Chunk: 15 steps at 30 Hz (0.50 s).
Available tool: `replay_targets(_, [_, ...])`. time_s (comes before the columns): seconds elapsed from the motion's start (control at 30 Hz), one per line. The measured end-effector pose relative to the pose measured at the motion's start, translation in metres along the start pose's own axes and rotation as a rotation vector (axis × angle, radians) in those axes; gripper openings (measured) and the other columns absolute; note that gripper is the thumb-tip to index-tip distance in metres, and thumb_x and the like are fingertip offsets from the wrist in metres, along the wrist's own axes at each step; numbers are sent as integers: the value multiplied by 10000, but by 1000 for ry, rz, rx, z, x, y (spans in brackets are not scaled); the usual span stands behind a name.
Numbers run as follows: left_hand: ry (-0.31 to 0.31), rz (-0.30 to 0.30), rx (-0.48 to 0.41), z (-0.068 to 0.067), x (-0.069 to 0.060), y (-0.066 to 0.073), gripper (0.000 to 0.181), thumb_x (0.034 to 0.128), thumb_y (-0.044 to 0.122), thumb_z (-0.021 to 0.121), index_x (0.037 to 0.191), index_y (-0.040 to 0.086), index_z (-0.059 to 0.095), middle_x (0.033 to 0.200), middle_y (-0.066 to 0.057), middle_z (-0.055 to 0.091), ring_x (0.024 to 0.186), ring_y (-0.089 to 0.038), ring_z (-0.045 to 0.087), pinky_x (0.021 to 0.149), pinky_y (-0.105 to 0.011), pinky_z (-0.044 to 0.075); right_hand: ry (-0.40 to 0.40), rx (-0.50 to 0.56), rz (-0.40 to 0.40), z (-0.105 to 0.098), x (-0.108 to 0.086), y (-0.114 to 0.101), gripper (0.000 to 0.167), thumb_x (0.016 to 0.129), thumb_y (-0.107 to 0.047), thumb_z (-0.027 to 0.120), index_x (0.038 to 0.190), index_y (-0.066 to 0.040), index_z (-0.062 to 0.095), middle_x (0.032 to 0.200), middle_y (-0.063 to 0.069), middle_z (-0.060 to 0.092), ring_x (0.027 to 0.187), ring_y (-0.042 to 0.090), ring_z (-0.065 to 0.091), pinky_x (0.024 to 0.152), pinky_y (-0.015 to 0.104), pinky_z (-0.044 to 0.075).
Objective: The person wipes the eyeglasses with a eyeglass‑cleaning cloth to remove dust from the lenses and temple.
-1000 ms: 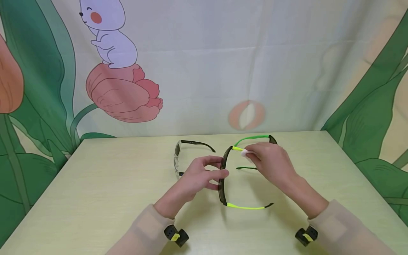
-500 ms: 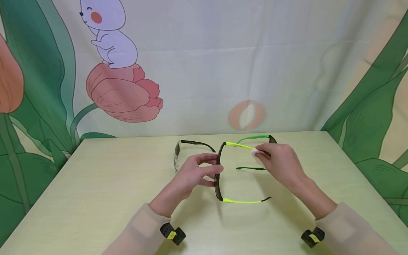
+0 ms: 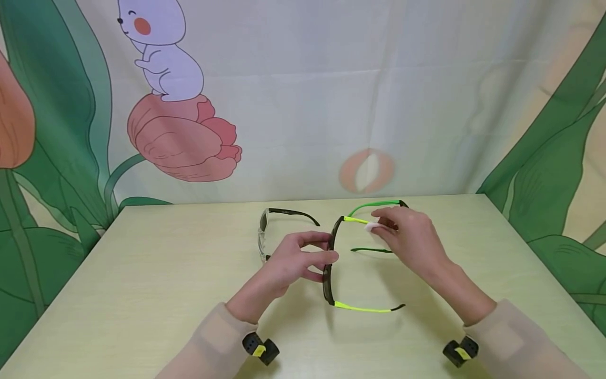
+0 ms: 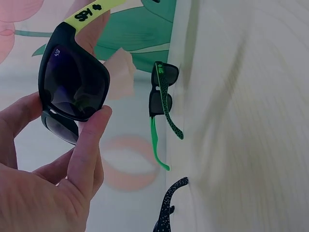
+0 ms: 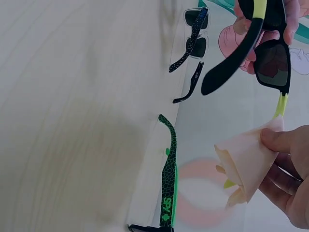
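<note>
the grip of the left hand (image 3: 290,261) is closed on the front of the yellow-armed sunglasses (image 3: 327,287), held above the surface (image 3: 165,295); the right hand (image 3: 417,238) tightly pinches a pale cloth (image 5: 248,162) around one arm. clear-framed sunglasses (image 3: 261,237) and green-armed sunglasses (image 4: 161,102) rest near the far edge.

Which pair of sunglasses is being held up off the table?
The yellow-armed pair, gripped in the left hand; the clear-framed pair and the green-armed pair both rest on the table.
</note>
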<state>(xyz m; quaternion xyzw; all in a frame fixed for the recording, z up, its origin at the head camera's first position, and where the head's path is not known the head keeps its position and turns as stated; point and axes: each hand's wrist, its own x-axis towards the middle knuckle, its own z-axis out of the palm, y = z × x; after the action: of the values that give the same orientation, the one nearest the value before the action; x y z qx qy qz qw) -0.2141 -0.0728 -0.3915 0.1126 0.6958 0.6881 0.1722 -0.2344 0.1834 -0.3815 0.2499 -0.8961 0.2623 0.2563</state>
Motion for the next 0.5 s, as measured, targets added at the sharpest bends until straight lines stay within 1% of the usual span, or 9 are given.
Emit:
replay_targets(0.07, [-12,2,4,2,0,0,484,907,109,766,1341,-35,608,1134,-129,588,791,-214,660,764,-460,628,-6,10,9,-1,1,-2,195,844,-130,863,999,-62,767,861,21,729,752,177,693,700,382,588])
replay_targets(0.2, [-28,5,1,5,0,0,472,908,110,763,1328,-42,608,1120,-124,590,782,-205,650,766,-458,627,-11,16,-15,-2,4,-6,133,834,-143,874,881,-116,752,809,-40,699,716,118,642,663,331,552])
replay_targets(0.33, [-47,-3,-5,9,1,-1,460,906,113,761,1309,-48,610,1103,-116,593,772,-194,644,768,-452,627,-4,16,-66,0,5,-9,136,828,-130,877,872,-124,748,817,-48,688,732,117,609,649,319,526])
replay_targets(0.5, [-56,-26,-13,12,1,-2,468,909,119,756,1318,-47,602,1099,-113,603,782,-194,649,766,-445,628,25,16,-146,5,5,-12,141,843,-121,862,892,-116,731,859,-26,688,794,158,618,679,330,533])
